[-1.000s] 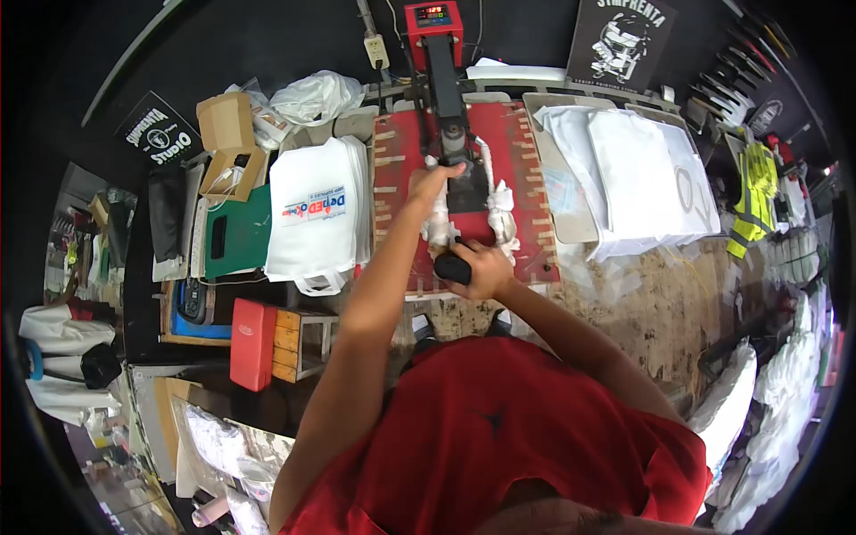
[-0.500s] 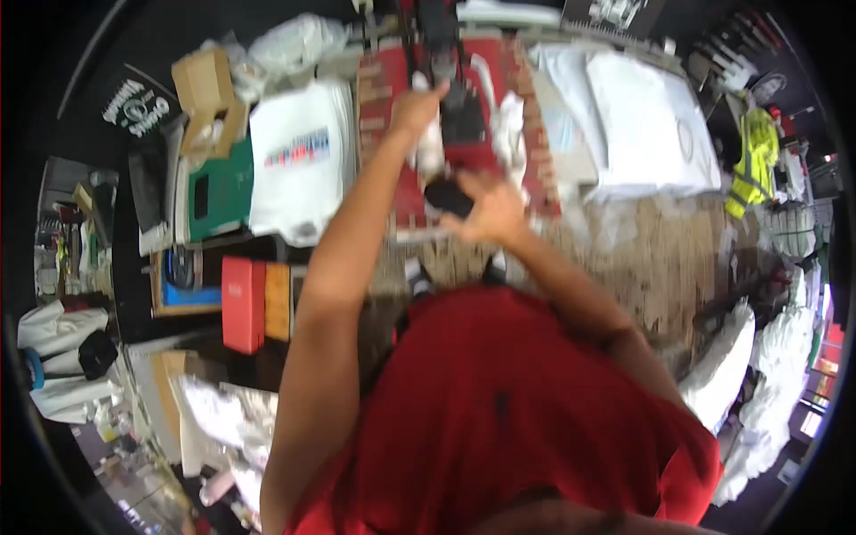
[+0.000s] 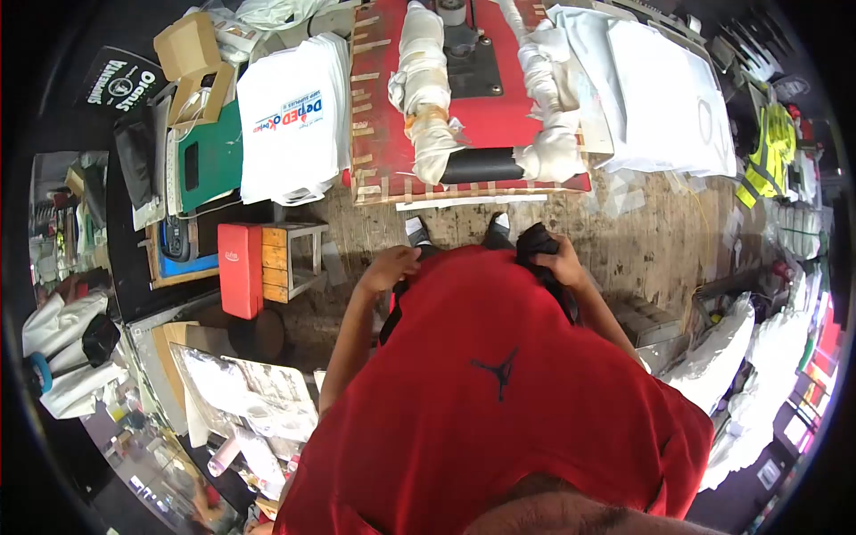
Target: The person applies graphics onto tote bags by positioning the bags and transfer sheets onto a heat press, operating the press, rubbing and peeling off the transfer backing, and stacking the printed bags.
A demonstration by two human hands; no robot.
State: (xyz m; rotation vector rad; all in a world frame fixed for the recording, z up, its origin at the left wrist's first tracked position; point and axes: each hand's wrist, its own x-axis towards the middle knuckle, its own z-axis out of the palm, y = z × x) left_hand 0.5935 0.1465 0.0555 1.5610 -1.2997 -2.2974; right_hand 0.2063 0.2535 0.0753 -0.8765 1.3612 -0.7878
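My right hand (image 3: 562, 260) is closed on a bunched black cloth (image 3: 538, 242) close to my waist. My left hand (image 3: 393, 267) is at the other side of my waist, its fingers curled in near a black strap or edge; what they hold, if anything, is too small to tell. Beyond both hands stands the red heat press (image 3: 499, 116), with white-wrapped arms (image 3: 423, 80) joined by a black handle bar (image 3: 482, 165). Neither hand touches the press. A white strip shows under its front edge.
Printed white bags (image 3: 290, 134) lie in a stack left of the press, beside a green board (image 3: 212, 160) and an open cardboard box (image 3: 201, 76). White sheets (image 3: 669, 107) lie to its right. A red box (image 3: 241, 270) sits on a wooden stool (image 3: 278, 263) at the left.
Both hands have left the press and come back to my waist. The black cloth in my right hand has come along. The press handle now stands nearer the camera.
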